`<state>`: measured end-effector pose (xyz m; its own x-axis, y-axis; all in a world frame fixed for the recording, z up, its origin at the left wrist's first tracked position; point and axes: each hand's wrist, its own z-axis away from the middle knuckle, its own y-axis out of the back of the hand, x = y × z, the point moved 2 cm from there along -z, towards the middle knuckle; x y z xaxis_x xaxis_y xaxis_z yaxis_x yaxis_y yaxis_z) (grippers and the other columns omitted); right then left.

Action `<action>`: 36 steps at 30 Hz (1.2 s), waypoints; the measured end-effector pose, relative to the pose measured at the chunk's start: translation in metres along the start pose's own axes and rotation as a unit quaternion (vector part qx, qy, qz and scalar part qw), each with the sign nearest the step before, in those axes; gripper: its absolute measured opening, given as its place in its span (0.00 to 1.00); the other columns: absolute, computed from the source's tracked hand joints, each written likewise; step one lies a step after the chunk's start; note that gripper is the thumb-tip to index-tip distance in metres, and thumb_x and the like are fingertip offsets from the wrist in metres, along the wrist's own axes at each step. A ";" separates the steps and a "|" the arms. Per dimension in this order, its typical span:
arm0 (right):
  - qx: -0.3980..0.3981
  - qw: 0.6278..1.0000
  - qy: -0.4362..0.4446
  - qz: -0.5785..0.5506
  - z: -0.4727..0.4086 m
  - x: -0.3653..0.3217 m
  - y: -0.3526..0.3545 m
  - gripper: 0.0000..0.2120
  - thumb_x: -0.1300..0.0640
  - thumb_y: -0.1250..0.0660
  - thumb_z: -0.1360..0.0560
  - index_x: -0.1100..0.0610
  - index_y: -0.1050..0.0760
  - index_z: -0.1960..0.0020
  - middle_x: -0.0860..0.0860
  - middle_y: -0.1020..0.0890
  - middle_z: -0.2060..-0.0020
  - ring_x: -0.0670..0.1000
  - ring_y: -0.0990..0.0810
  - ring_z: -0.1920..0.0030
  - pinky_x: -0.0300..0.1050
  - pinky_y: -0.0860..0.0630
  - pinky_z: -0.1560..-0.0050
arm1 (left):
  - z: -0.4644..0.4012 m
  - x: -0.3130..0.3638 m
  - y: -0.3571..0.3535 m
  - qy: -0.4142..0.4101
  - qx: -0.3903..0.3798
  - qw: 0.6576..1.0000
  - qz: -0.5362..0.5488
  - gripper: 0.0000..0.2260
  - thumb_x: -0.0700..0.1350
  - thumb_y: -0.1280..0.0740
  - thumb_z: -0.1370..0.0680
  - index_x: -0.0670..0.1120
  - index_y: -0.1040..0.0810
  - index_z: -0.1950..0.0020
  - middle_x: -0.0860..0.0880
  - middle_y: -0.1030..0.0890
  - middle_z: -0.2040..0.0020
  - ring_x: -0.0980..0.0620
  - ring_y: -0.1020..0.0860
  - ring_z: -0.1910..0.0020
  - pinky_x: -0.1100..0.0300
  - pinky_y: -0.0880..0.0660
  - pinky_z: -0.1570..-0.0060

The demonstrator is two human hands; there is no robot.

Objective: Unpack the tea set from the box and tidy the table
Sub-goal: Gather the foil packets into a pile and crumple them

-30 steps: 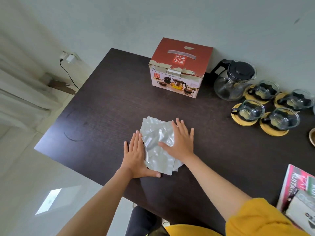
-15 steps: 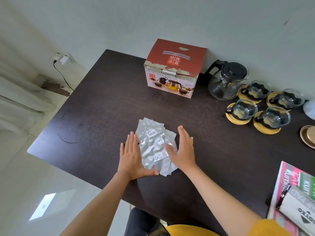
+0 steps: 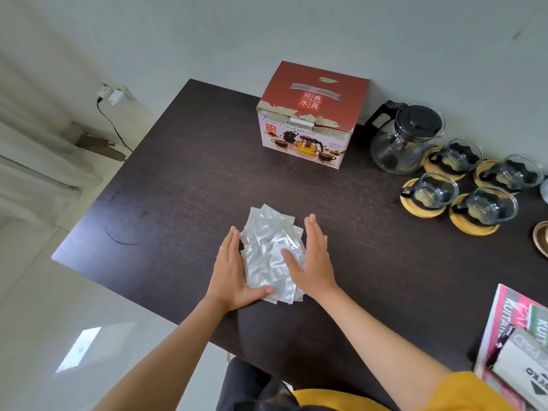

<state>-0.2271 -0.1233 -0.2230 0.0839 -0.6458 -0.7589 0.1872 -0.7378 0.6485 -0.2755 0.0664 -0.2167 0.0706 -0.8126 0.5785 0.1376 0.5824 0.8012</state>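
From the head view, a loose stack of crinkled silver plastic bags (image 3: 271, 253) lies near the front-left edge of the dark wooden surface (image 3: 184, 179). The left hand (image 3: 229, 272) stands on edge against the stack's left side, thumb curled under its near edge; the right hand (image 3: 311, 262) presses in from the right with its thumb lying over the top sheet. Both hands are open and flat, clamping nothing, apparently squaring the wrappers into one tidy pile. Far behind, the red cardboard tea-set box (image 3: 311, 117) sits closed. To its right stand the clear glass teapot with a black lid (image 3: 404, 137) and four glass cups on round bamboo coasters (image 3: 462, 188), grouped together, which suggests unpacking is finished. Colourful magazines (image 3: 516, 336) lie at the near right.
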 end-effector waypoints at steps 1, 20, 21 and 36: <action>0.001 1.000 -0.010 0.003 0.007 0.002 0.004 0.43 0.32 0.45 0.27 0.56 0.54 0.22 0.50 0.54 0.22 0.43 0.58 0.24 0.49 0.60 0.25 | -0.001 -0.001 0.002 0.003 0.020 0.999 0.033 0.61 0.78 0.39 0.40 0.39 0.57 0.23 0.43 0.54 0.22 0.50 0.55 0.23 0.45 0.47 0.26; -0.148 0.971 -0.019 0.184 0.018 -0.021 -0.021 0.66 0.21 0.37 0.42 0.53 0.71 0.24 0.56 0.68 0.24 0.55 0.72 0.25 0.56 0.68 0.27 | -0.026 0.037 0.030 0.082 0.084 0.960 0.256 0.11 0.53 0.46 0.24 0.62 0.28 0.45 0.75 0.24 0.52 0.75 0.28 0.48 0.78 0.34 0.50; -0.154 0.975 -0.010 0.162 0.020 -0.020 -0.018 0.67 0.23 0.34 0.43 0.53 0.70 0.24 0.55 0.68 0.24 0.54 0.72 0.25 0.56 0.68 0.27 | -0.024 0.034 0.031 0.078 0.084 0.962 0.249 0.13 0.54 0.46 0.24 0.60 0.27 0.42 0.74 0.25 0.49 0.72 0.28 0.44 0.76 0.35 0.45; -0.142 0.987 0.021 0.073 -0.020 -0.026 -0.013 0.44 0.29 0.56 0.29 0.55 0.53 0.21 0.50 0.51 0.21 0.48 0.59 0.22 0.56 0.67 0.27 | 0.025 0.026 -0.029 0.171 0.161 0.970 0.063 0.35 0.64 0.56 0.24 0.45 0.53 0.23 0.50 0.52 0.22 0.54 0.56 0.23 0.48 0.64 0.28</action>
<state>-0.2122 -0.0929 -0.2135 0.1701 -0.7278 -0.6644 0.4365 -0.5489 0.7129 -0.3027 0.0294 -0.2208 0.3988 -0.6628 0.6338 -0.2057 0.6089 0.7661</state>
